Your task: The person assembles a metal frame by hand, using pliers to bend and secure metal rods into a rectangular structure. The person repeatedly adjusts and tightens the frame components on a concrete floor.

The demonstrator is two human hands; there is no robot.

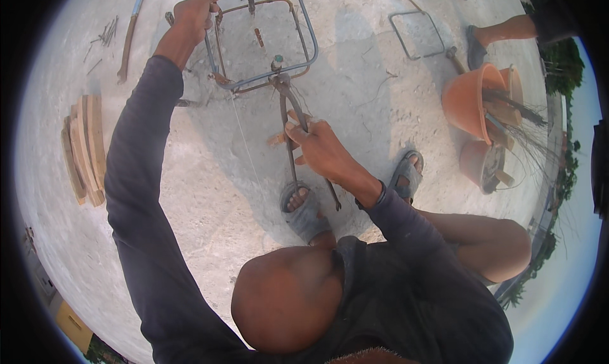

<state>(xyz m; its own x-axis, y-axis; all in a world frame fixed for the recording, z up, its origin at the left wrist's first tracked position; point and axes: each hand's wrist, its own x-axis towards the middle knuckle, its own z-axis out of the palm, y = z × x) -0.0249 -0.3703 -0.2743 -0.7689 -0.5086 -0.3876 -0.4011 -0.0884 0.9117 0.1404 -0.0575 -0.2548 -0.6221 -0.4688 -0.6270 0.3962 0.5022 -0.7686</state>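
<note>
My left hand (195, 18) is closed round the left side of a square grey steel stirrup (309, 31) at the top of the view. A rusty square stirrup (296, 16) shows just inside it. In my right hand (323, 151) is a pair of long-handled pincers (283, 110), the handles pointing down toward my foot. The jaws meet the near side of the grey stirrup, next to a bar end with a green spot (277, 60). Whether they bite on wire there is too small to tell. A thin pale string (244, 132) runs down from the stirrups.
Wooden strips (84, 149) lie at left, with a long metal bar (131, 37) and loose nails (109, 33) beyond. To the right stand orange buckets (466, 100) holding wood and wires. Another stirrup (415, 34) and a hammer (454, 58) lie near another person's foot (476, 45).
</note>
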